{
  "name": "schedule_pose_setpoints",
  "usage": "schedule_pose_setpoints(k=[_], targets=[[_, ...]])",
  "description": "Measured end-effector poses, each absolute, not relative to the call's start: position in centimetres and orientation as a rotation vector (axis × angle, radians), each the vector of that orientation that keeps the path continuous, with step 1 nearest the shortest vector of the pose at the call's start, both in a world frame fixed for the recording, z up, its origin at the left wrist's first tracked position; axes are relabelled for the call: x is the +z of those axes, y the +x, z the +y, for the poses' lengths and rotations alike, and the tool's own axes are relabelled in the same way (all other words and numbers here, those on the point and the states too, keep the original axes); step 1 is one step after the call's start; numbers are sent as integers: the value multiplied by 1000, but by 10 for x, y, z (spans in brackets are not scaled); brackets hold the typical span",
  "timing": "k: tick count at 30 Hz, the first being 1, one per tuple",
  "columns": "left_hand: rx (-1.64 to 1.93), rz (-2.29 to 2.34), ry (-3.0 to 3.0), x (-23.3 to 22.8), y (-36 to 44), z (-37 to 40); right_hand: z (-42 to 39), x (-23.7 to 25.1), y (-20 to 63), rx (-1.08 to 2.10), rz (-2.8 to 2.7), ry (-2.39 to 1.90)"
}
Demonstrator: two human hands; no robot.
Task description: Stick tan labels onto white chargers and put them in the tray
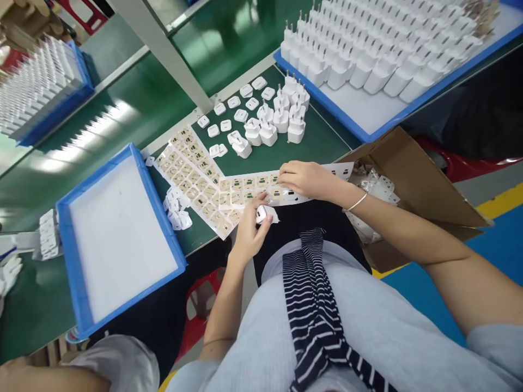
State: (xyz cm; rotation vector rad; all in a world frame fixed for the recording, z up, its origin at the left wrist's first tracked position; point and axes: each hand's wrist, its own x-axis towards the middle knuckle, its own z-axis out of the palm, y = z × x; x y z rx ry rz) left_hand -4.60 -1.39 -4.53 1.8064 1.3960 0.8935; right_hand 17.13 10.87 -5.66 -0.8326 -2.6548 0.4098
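Observation:
My left hand (251, 226) holds a small white charger plug (265, 213) at the near edge of the green table. My right hand (310, 179) rests on a white sheet of labels (245, 188), its fingertips pressing on a label near the sheet's middle. A second label sheet (188, 163) lies to the left, angled away. Several white chargers (278, 117) stand in a cluster further back, with flat white caps (241, 106) beside them.
An empty blue tray (67, 228) sits at the left. A blue tray full of white chargers (392, 49) is at the far right. A cardboard box (412, 179) with bagged parts is by my right arm. Another person's arm (53, 375) shows at bottom left.

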Motion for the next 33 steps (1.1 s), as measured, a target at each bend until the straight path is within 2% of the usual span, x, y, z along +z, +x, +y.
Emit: schedule_pose_setpoints(k=[14, 17, 24, 33], targets=[[904, 1446, 1939, -55, -38, -12, 105, -38, 169, 61, -2993, -729], [914, 1458, 2014, -55, -34, -12, 104, -37, 169, 95, -2978, -752], [868, 1485, 2058, -55, -31, -9, 116, -38, 178, 418, -2848, -716], [901, 1485, 2065, -57, -30, -8, 114, -35, 167, 284, -2995, -792]])
